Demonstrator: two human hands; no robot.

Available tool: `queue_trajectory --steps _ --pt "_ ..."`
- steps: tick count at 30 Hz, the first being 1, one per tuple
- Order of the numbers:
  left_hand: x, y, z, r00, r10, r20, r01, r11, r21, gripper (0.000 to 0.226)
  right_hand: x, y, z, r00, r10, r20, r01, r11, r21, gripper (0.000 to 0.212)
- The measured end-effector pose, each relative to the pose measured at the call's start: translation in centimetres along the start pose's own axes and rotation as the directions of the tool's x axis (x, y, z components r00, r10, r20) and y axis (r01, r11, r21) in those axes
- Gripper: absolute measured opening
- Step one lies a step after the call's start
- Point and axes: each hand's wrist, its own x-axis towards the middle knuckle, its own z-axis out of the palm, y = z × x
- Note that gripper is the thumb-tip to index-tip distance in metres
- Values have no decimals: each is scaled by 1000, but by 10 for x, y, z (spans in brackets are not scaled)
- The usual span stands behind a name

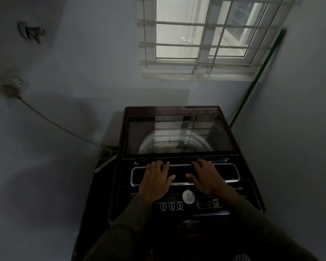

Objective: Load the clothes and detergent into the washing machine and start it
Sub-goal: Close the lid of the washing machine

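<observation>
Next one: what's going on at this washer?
A person stands over a top-loading washing machine in a dim room, with the left hand and right hand resting flat on the front edge of its glass lid. The lid is down. No clothes or detergent show, and no finger is on the control panel buttons.

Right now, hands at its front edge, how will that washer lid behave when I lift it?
The lid reflects the window like framed glass, so probably stiff and fairly heavy. It likely swings up on a rear hinge. Its gloss may be slippery.
</observation>
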Motion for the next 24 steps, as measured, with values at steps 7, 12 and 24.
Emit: queue_trajectory --steps 7,12,24 --pt "-8 -3 12 993 38 -108 -35 999 27 57 -1 0 18 993 31 -111 -30 999 15 71" --pt "-8 -2 18 997 24 -67 -22 999 34 58 -3 1 27 993 24 -120 -26 1000 -17 82" --pt "-3 -3 26 1000 17 -25 -15 997 71 65 -9 2 45 988 33 -149 -32 999 11 83"
